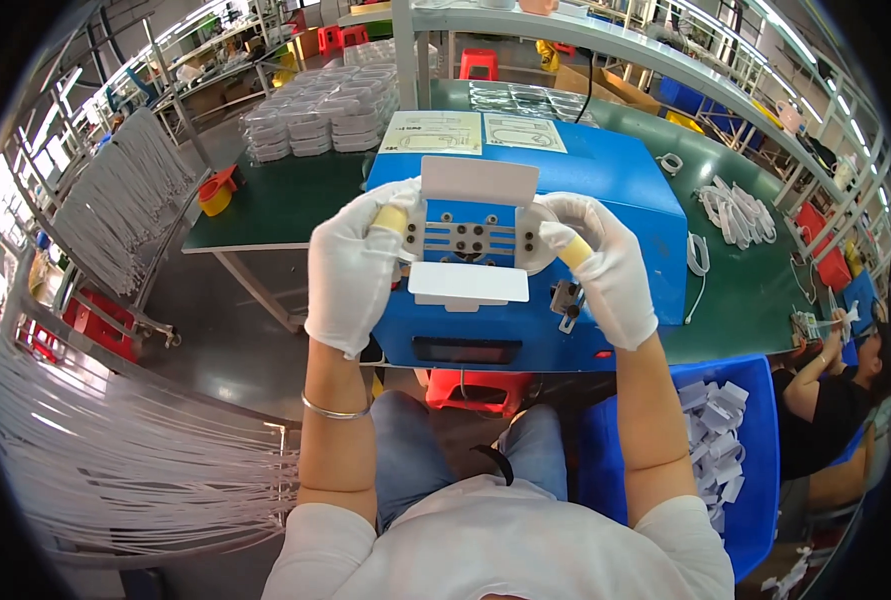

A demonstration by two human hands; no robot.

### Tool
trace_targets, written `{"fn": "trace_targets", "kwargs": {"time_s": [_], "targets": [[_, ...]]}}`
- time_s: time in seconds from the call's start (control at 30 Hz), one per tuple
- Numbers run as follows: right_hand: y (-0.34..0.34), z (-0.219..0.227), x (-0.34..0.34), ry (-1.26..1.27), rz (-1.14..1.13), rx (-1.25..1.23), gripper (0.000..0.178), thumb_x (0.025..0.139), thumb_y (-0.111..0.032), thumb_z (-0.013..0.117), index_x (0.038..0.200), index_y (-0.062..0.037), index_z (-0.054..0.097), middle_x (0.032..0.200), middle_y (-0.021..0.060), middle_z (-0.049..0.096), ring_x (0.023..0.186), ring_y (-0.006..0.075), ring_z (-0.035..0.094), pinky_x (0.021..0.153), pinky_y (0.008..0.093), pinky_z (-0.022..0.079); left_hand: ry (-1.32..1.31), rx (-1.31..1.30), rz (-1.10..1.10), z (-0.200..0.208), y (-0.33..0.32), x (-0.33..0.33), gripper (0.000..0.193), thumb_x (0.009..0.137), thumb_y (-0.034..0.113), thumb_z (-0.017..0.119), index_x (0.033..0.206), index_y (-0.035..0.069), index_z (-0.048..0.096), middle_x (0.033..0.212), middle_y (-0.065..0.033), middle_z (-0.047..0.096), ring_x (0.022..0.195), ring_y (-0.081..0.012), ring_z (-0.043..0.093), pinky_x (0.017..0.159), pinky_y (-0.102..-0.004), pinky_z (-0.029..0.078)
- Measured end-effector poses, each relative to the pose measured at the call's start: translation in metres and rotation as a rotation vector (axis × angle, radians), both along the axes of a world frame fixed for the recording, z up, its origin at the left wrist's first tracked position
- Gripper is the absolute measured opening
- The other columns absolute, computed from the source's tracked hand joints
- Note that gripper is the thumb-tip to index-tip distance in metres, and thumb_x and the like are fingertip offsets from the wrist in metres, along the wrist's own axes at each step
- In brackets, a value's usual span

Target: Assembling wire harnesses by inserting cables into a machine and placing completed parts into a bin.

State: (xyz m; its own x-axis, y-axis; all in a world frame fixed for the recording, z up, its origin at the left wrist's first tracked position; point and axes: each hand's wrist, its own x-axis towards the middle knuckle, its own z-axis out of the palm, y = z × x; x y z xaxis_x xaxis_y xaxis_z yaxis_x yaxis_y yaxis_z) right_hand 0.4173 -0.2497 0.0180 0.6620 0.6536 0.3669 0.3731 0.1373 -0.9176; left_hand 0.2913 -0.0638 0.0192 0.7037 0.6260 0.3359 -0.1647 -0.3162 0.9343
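Observation:
Both of my hands wear white gloves with a yellow cover on the thumb. My left hand (355,265) is closed on the left side of a coiled white cable, mostly hidden by the fingers. My right hand (605,265) pinches the right side of the coiled white cable (537,240). Between them is the metal fixture plate (468,238) of a blue machine (605,180), with several screws. A white card flap (480,183) stands up behind the plate, and another white card flap (468,284) sticks out in front of it.
A blue bin (755,450) of folded white card pieces stands at my right. Bundled white cables (735,212) lie on the green table (225,215). Stacked clear trays (315,110) stand at the back left. Hanging white cables (145,450) fill a rack at left. A co-worker (815,405) sits at right.

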Motion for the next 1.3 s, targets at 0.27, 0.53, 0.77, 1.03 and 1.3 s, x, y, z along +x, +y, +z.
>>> {"fn": "trace_targets", "kwargs": {"time_s": [0.27,0.53,0.77,1.03,1.3], "targets": [[0.005,0.012,0.018,-0.343,-0.007,-0.002,0.035,0.089,-0.013,0.06,0.121,-0.0005,0.053,0.119,0.0061,0.055,0.106,0.0132,0.052,0.095,0.0282,0.037,-0.111,-0.145,0.129,-0.082,-0.029,-0.015,0.021,0.094,0.024,0.056,0.094,0.003,0.057,0.076,-0.0016,0.057,0.051,-0.0027,0.045,0.045,-0.0174,0.037],[0.034,0.037,0.005,-0.429,-0.068,-0.175,0.015,0.089,-0.009,0.057,0.098,0.0021,0.061,0.088,0.0046,0.063,0.085,0.0106,0.056,0.08,0.0228,0.043,-0.201,-0.583,-0.278,-0.087,-0.043,0.004,0.017,0.093,0.009,0.049,0.096,-0.005,0.059,0.087,-0.0114,0.066,0.065,-0.0177,0.066,0.058,-0.0289,0.056],[0.0,0.018,-0.01,-0.708,-0.263,-0.004,0.02,0.089,0.0,0.053,0.108,0.0015,0.058,0.113,0.011,0.059,0.108,0.022,0.055,0.096,0.032,0.041,-0.227,0.36,0.821,-0.066,0.051,-0.109,0.009,0.08,0.002,0.063,0.087,0.006,0.065,0.095,-0.0077,0.064,0.082,-0.0217,0.062,0.076,-0.033,0.051],[-0.023,0.014,-0.037,-0.686,-0.147,0.002,0.02,0.09,0.001,0.05,0.107,0.0011,0.06,0.113,0.0108,0.058,0.105,0.0192,0.054,0.09,0.0278,0.042,0.244,0.565,1.97,-0.03,0.147,-0.288,0.033,0.083,0.021,0.063,0.108,0.0,0.061,0.102,-0.0169,0.062,0.083,-0.0309,0.061,0.075,-0.0411,0.048],[-0.017,0.015,-0.062,-0.687,0.011,0.011,0.016,0.085,-0.004,0.058,0.1,0.0,0.063,0.103,0.0134,0.061,0.085,0.0192,0.058,0.068,0.0244,0.046,-0.439,0.03,0.581,0.005,0.074,-0.279,0.021,0.091,0.017,0.051,0.093,-0.001,0.062,0.08,-0.0152,0.063,0.082,-0.023,0.064,0.07,-0.0304,0.052]]}}
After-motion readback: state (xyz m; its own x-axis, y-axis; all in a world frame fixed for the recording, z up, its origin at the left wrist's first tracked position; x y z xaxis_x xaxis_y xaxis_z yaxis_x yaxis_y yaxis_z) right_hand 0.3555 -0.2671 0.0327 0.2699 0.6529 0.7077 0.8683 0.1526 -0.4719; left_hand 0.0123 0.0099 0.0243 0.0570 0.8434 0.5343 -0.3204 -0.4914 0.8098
